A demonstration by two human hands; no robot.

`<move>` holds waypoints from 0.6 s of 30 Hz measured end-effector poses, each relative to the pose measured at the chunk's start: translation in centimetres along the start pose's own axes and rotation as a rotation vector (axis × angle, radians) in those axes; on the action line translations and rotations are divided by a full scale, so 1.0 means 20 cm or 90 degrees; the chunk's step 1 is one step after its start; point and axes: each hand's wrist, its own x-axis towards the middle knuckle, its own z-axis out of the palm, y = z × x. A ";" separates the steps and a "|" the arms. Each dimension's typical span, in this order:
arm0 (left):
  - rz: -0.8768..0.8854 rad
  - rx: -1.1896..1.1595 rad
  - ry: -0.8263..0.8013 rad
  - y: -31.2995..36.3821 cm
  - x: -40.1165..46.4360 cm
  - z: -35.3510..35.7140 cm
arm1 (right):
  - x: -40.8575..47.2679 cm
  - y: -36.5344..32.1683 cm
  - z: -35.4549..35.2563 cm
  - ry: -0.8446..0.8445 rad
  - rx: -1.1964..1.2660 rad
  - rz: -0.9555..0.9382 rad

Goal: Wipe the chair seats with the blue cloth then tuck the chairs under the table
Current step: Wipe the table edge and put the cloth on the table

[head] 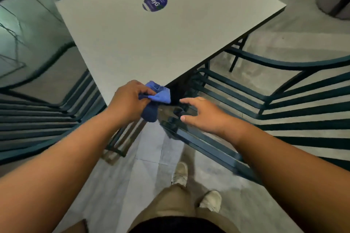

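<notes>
Head view: looking down over a grey table (151, 43) corner, slatted dark-green chairs on both sides, feet on a pale floor.
Left hand (128, 98): closed around the blue cloth (157, 96), fingers curled and pinching a bunched fold at the table's near corner.
Blue cloth: crumpled, partly above the fist and partly hanging below it, touching or just over the table edge; gathered this way probably to keep a compact wiping pad ready.
Right hand (200, 113): spread, fingers apart, holding nothing, reaching toward the rim of the right chair (246, 104); contact with the frame too unclear to call.
Right chair: angled out from the table, seat slats exposed, so still reachable for wiping and not yet tucked.
Left chair (47, 115): also pulled clear of the table edge, seat slats open to view.
Likely reason for the pose: free hand placed to steady or drag the chair while the cloth hand stays close.
Sticker (155, 2): round, purple, flat on the tabletop, well away from both hands.
</notes>
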 end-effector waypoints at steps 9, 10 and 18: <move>-0.063 0.046 0.109 -0.30 0.19 -0.31 | 0.26 -0.29 0.03 -0.034 -0.009 -0.064; -0.053 0.070 0.079 -0.32 0.22 -0.27 | 0.29 -0.30 0.03 -0.034 -0.007 -0.063; -0.046 0.192 -0.073 -0.54 0.26 0.04 | 0.44 -0.40 0.00 -0.060 -0.019 -0.034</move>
